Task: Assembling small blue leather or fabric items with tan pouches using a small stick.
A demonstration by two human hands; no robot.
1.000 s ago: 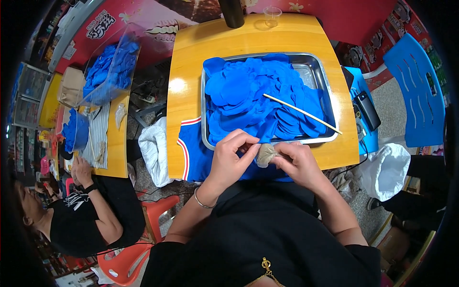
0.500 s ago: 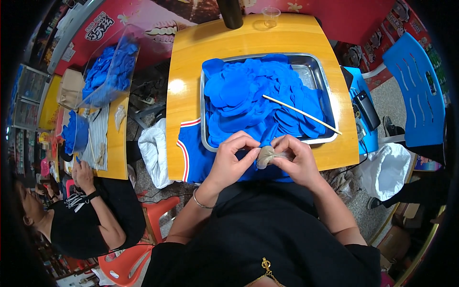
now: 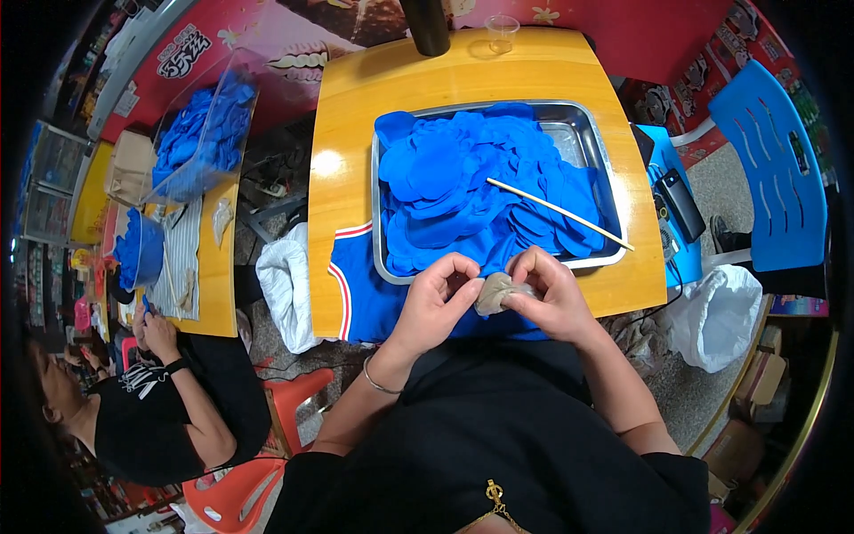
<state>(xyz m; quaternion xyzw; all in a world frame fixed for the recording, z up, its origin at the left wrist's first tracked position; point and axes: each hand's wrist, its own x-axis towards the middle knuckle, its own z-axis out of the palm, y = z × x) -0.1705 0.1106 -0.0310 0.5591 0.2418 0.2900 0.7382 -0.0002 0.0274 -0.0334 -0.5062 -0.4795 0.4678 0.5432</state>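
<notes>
Just in front of the tray's near edge, my left hand (image 3: 436,303) and my right hand (image 3: 553,301) meet over a small greyish-beige pouch of thin fabric (image 3: 491,297). The fingers of both hands are pinched together on it, the left at one side and the right at the other. A bit of blue cloth shows just beyond my fingertips, but whether it joins the pouch I cannot tell. Beyond my hands, a metal tray (image 3: 608,191) holds a heap of flat blue cloth pieces (image 3: 454,169). A thin wooden stick (image 3: 556,212) rests slantwise across the heap.
A blue garment with red-and-white trim (image 3: 356,294) lies under the tray on the yellow table (image 3: 356,98). A clear plastic cup (image 3: 502,34) stands at the far edge. White sacks flank the table. At left, another person (image 3: 142,409) handles blue pieces beside a clear bin (image 3: 205,133).
The beige pouch looks wider and flatter between my fingers. The blue strip that stuck up and hung down around it is mostly out of sight. My hands have barely moved.
</notes>
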